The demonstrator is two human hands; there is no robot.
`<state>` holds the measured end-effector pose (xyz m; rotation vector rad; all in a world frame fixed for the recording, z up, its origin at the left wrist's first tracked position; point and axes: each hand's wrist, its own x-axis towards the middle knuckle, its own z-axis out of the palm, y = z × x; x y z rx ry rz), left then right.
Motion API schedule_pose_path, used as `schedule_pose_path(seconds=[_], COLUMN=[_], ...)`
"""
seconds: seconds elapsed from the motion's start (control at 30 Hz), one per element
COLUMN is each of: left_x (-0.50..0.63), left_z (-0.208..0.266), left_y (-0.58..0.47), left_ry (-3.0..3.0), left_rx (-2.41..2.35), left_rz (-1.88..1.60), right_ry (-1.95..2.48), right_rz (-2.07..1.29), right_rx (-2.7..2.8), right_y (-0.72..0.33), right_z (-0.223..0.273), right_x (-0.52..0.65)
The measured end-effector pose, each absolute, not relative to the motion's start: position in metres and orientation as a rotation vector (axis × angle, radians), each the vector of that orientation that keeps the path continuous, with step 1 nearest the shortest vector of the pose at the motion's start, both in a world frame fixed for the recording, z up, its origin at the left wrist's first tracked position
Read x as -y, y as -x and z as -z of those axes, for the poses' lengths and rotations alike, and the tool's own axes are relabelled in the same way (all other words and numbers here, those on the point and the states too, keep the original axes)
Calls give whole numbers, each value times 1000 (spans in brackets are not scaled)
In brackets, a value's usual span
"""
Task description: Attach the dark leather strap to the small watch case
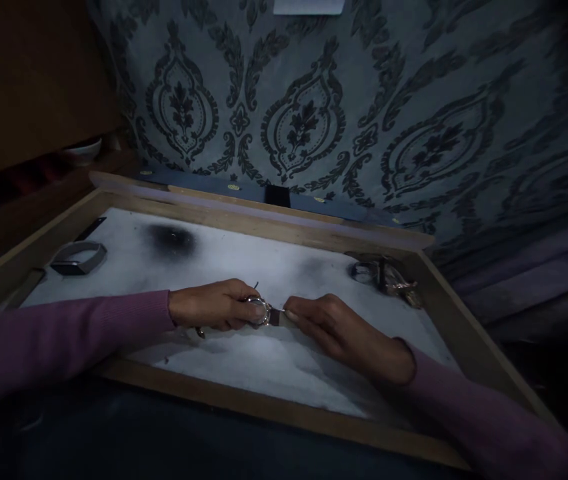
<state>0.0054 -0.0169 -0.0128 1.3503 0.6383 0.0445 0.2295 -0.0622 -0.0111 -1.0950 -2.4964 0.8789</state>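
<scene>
My left hand (219,305) is closed around a wristwatch (259,311), with the thumb lying across its round face. A short piece of dark strap (276,317) sticks out from the watch toward the right. At the far end of that strap, my right hand (334,327) pinches with thumb and fingertips. A thin bright metal bit shows at these fingertips; I cannot make out its kind. Below my left hand, a small brownish end (200,332) pokes out. Both hands are just above the white surface (264,373) of a wooden-rimmed tray.
A wooden rim (184,380) surrounds the white surface. At its left lies a grey angular band (79,258), with dark flat strips nearby. A jumbled pile with a clear bag (389,277) sits at the right. Patterned wall covering (304,127) rises behind; a bowl (84,152) stands at far left.
</scene>
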Motion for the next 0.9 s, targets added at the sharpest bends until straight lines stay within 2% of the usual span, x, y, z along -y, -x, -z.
schedule_pose_path(seconds=[0.47,0.9], left_x=[17,9], left_z=[6,12], left_y=[-7,-4], left_ry=[-1397,-1262], left_rx=[-695,-721], left_rz=[-65,-110], right_ry=[1179,1219], right_rz=[-1110,-990], right_rx=[2238,2242], right_y=[-224,-224], right_z=[14,12], right_x=[64,62])
